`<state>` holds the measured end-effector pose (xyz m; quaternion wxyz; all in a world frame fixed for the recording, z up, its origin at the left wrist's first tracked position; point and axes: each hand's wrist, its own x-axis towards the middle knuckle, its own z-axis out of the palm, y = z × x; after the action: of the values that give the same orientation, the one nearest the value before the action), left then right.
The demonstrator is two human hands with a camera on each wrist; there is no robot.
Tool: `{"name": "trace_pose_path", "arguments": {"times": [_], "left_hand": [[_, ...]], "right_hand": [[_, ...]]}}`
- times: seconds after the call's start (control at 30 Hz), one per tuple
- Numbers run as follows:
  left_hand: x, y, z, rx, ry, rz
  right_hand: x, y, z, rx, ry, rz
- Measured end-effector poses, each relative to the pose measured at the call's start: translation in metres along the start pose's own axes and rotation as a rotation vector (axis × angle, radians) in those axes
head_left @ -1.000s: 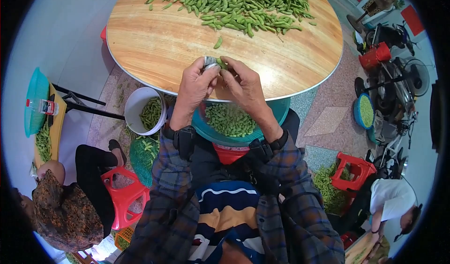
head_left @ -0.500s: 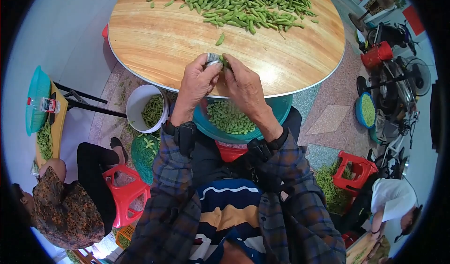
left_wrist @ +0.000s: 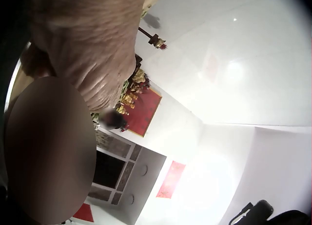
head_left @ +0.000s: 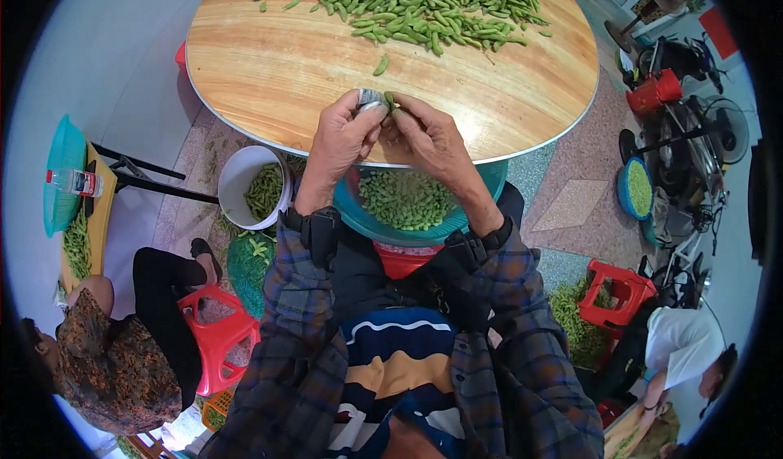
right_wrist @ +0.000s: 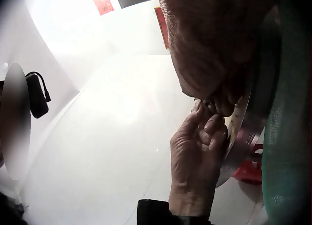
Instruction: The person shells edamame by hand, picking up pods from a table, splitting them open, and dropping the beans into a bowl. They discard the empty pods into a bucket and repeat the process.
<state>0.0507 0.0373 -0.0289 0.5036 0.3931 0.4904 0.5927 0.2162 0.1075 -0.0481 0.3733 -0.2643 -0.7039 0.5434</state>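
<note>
In the head view my left hand (head_left: 338, 145) and right hand (head_left: 444, 145) meet over the near edge of the wooden table (head_left: 269, 76). Between their fingertips they pinch a green bean pod (head_left: 389, 98). A greyish wrap (head_left: 369, 97) covers a left fingertip. Below the hands, a teal basin (head_left: 347, 218) holds shelled green beans (head_left: 400, 202). A single loose pod (head_left: 381, 65) lies just beyond the fingers, and a big heap of pods (head_left: 416, 2) covers the far side. In the right wrist view the left hand (right_wrist: 195, 149) touches the right fingers; the pod is hidden there.
A white bucket (head_left: 231, 188) with pods stands left of the basin. Red stools (head_left: 214, 337) and seated people are on both sides. Pods lie on the floor at right (head_left: 575, 316), near a blue basin (head_left: 626, 206) of beans.
The right hand has shifted slightly right, its fingers rearranged at the pod, which now stands more upright between both hands. The left hand has barely moved.
</note>
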Motion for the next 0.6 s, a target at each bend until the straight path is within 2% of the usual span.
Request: {"name": "trace_pose_path", "arguments": {"times": [0.17, 0.33, 0.6], "left_hand": [[0.001, -0.003, -0.001, 0.013, -0.008, -0.001], [0.001, -0.003, -0.001, 0.023, -0.016, 0.003], [0.0, -0.002, 0.0, 0.03, -0.008, 0.013]], "right_hand": [[-0.002, -0.005, 0.001, 0.02, 0.029, 0.051], [-0.002, 0.001, 0.007, -0.141, 0.113, -0.112], [-0.004, -0.004, 0.01, -0.349, 0.132, -0.257]]}}
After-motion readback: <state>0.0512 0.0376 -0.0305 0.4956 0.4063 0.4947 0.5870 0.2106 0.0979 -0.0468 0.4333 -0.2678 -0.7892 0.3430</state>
